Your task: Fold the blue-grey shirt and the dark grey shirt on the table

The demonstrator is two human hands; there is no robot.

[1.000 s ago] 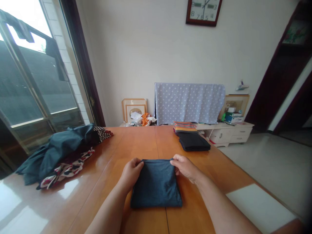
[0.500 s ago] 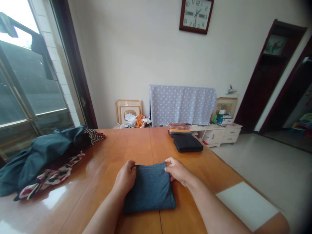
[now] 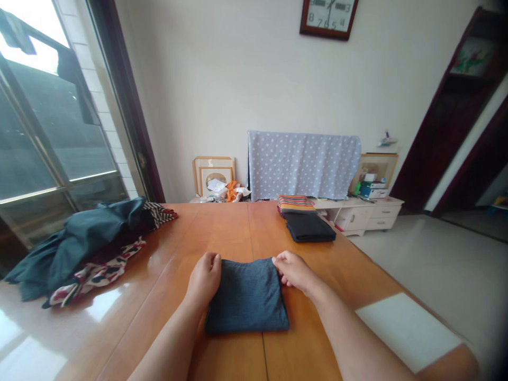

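Note:
A dark blue-grey folded garment (image 3: 248,299) lies on the wooden table in front of me, roughly square; its exact kind does not show. At its far left corner, my left hand (image 3: 206,275) is closed, with the fingers curled around the cloth's edge. My right hand (image 3: 292,271) pinches the far right corner between thumb and forefinger, the other fingers curled beneath. Between the two hands the far edge sags slightly. The near edge rests on the tabletop.
Folded dark cloth (image 3: 310,227) and a striped folded piece (image 3: 296,204) lie at the table's far right. A heap of loose clothes (image 3: 91,233) covers the left side. A pale sheet (image 3: 408,330) lies near the right edge of the wooden table (image 3: 214,233).
The view has tilted down and turned slightly left. Both hands remain at the garment's far corners, and the far edge now dips a little between them.

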